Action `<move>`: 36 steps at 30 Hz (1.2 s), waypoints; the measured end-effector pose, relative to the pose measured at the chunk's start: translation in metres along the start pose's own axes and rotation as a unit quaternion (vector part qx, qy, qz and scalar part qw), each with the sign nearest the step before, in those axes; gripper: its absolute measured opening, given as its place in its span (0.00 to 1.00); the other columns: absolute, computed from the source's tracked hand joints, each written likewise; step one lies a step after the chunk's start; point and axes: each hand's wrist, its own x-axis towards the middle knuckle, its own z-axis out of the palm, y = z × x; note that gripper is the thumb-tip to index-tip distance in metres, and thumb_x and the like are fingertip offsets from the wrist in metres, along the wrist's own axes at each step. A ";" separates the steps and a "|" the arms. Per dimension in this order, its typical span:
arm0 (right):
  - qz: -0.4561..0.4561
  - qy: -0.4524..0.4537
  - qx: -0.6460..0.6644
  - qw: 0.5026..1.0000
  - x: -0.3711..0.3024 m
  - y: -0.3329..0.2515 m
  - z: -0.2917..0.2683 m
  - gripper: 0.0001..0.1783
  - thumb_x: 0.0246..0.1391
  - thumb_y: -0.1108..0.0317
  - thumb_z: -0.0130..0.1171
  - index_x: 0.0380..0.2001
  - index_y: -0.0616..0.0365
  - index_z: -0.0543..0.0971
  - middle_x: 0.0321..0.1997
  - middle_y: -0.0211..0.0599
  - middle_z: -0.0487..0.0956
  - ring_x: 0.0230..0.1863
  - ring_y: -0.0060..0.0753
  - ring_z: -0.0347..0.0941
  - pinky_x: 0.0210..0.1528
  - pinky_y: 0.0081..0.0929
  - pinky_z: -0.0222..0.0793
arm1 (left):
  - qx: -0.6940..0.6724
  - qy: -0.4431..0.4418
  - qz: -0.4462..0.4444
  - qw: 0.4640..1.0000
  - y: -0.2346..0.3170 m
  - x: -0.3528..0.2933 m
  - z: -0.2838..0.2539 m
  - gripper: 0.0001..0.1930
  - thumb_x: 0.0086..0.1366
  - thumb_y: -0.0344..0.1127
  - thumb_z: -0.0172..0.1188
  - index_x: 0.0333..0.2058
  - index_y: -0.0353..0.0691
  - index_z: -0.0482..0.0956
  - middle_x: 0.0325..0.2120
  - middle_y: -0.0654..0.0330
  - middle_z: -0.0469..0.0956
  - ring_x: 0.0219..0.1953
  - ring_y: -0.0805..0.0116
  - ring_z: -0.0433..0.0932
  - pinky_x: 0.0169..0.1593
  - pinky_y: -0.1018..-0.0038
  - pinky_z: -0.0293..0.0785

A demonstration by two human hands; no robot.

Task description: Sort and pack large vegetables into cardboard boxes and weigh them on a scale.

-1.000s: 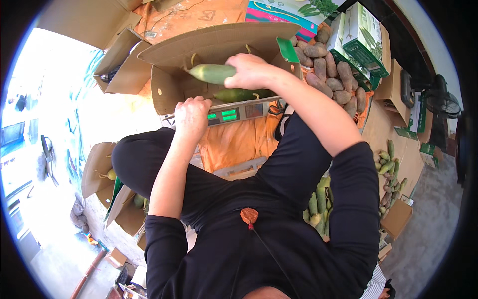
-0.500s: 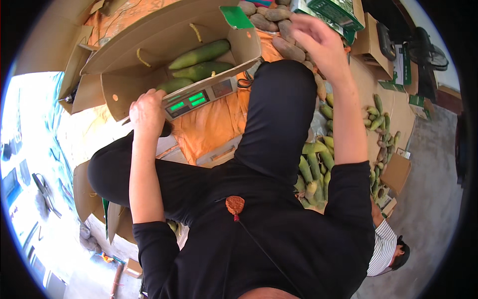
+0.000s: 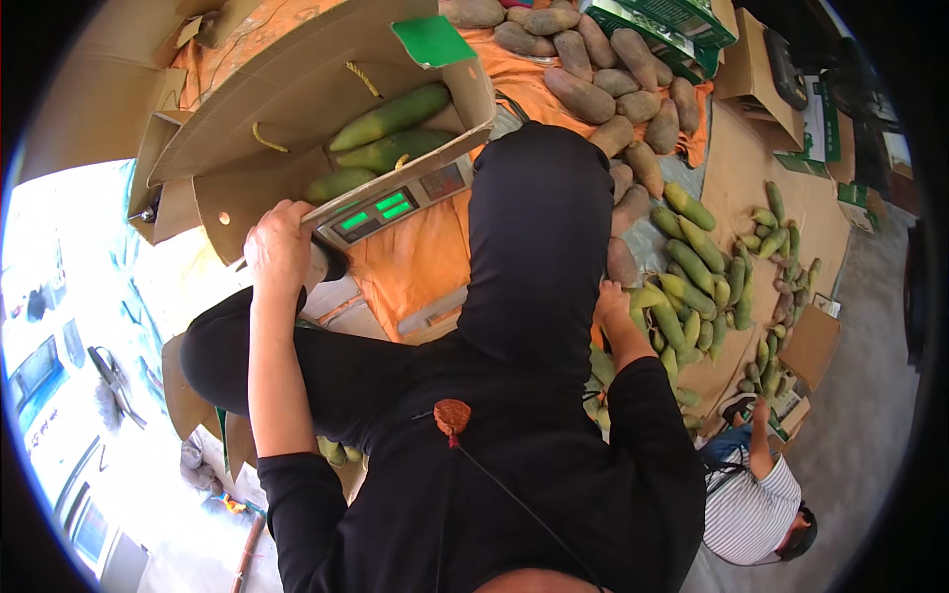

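Observation:
An open cardboard box (image 3: 237, 183) with yellow rope handles stands on a digital scale (image 3: 435, 193) with a green-lit display. Three long green radishes (image 3: 390, 116) lie in the box. My left hand (image 3: 279, 247) grips the box's near left edge, fingers curled over the rim. Beyond my raised knee, my right hand (image 3: 611, 304) is down beside a pile of green radishes (image 3: 692, 287), closest to its near left side. The knee partly covers the right fingers, and whether they hold anything does not show.
Brownish-pink tubers (image 3: 583, 94) lie on an orange sheet (image 3: 509, 74) at the far side. Green-and-white cartons (image 3: 662, 35) stand behind them. More green radishes (image 3: 776, 237) lie on cardboard to the right. Another person in a striped shirt (image 3: 751, 504) is at lower right.
My right hand has come down and toward me, from above the tubers to the radish pile. My left hand stays on the box edge. The view has shifted, showing more of the pile.

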 end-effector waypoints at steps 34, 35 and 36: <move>-0.188 0.390 0.582 0.689 -0.091 0.039 -0.299 0.30 0.44 0.77 0.65 0.52 0.59 0.67 0.48 0.36 0.73 0.52 0.30 0.70 0.53 0.29 0.67 | 0.008 0.056 0.018 0.998 -0.007 -0.005 0.010 0.06 0.52 0.29 0.56 0.27 0.48 0.81 0.25 0.63 0.76 0.34 0.63 0.78 0.37 0.63 0.72; -0.225 0.406 0.599 0.652 -0.106 0.034 -0.322 0.32 0.44 0.78 0.65 0.54 0.59 0.66 0.50 0.39 0.72 0.52 0.31 0.70 0.54 0.30 0.67 | 0.012 0.055 0.021 0.998 -0.007 -0.005 0.010 0.06 0.52 0.29 0.56 0.27 0.48 0.81 0.25 0.63 0.76 0.34 0.63 0.78 0.37 0.63 0.72; -0.264 0.419 0.613 0.615 -0.120 0.028 -0.344 0.33 0.44 0.79 0.64 0.55 0.59 0.64 0.52 0.41 0.71 0.53 0.33 0.70 0.56 0.32 0.67 | 0.015 0.053 0.022 0.998 -0.007 -0.005 0.011 0.06 0.51 0.29 0.56 0.27 0.48 0.81 0.26 0.63 0.76 0.34 0.63 0.78 0.37 0.64 0.72</move>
